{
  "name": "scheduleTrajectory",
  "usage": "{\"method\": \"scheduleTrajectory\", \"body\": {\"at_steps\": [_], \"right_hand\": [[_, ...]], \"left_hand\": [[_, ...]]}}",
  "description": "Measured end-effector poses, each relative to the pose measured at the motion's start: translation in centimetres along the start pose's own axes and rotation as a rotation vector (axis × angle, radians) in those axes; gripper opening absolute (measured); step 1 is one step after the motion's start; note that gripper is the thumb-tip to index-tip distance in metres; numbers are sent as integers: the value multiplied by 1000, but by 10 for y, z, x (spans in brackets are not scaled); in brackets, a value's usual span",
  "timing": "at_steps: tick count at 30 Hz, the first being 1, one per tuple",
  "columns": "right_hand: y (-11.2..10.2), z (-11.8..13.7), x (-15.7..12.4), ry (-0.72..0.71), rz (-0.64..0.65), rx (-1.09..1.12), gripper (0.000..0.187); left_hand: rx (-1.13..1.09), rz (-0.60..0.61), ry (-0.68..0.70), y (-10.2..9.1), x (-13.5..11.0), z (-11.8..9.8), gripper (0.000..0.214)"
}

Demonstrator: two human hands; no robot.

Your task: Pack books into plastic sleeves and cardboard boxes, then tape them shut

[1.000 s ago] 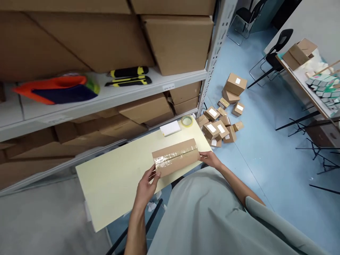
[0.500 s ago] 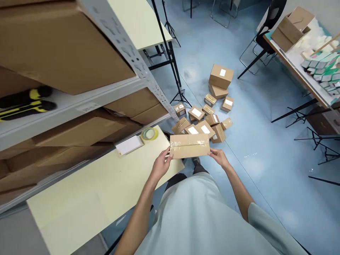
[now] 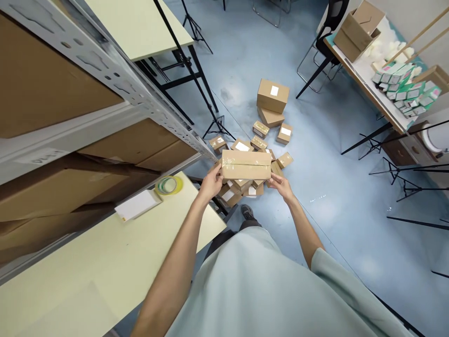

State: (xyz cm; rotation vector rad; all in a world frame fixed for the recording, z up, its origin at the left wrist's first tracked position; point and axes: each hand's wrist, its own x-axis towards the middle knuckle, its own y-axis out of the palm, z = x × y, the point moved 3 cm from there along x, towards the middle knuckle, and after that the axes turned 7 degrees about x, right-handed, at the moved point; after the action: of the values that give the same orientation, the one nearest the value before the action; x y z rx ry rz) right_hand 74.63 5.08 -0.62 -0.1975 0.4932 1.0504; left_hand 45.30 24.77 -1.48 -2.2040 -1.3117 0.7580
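Observation:
A long cardboard box (image 3: 246,164), sealed along its middle with clear tape, is held up in front of me by both ends. My left hand (image 3: 211,181) is closed on its left end, and my right hand (image 3: 281,185) grips the lower right corner. Behind and below the box, several smaller parcels lie heaped on the floor, some with white labels. A larger labelled box (image 3: 273,96) rests on another box (image 3: 271,117) at the back of that heap. The held box hides part of the pile.
On the left, a pale table (image 3: 154,248) carries tape rolls (image 3: 169,185) and a white pad (image 3: 138,205). Beside it rises a metal shelf (image 3: 140,100) filled with cardboard. Tripods (image 3: 217,124) and a chair (image 3: 331,28) stand around. A cluttered table (image 3: 365,82) is at upper right.
Both hands have carried the box forward, and it now covers part of the parcel heap. My view has shifted to the right, so the shelf and tables appear further left.

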Motion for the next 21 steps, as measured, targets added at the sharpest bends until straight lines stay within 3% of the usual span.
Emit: {"method": "scheduleTrajectory", "body": {"at_steps": [2,4,8,10,16,21], "right_hand": [[1,0,-2,17,8,-20,69],[2,-2,-7,37,26,-51,66],[11,-10,-17,63,86,-133,60],[25,-15,-20,61,135,-163,56],[108,-24,-19,56,391,-175,53],[199,-18,-35,107,640,-230,53]], "left_hand": [[-14,24,-63,1,1,2,60],[-61,36,-92,-1,-14,6,56],[-162,60,-99,-6,-82,22,40],[-195,52,-136,-9,-124,33,46],[-262,-99,-371,-26,-241,65,65],[-371,-371,-483,-57,-311,76,65]]}}
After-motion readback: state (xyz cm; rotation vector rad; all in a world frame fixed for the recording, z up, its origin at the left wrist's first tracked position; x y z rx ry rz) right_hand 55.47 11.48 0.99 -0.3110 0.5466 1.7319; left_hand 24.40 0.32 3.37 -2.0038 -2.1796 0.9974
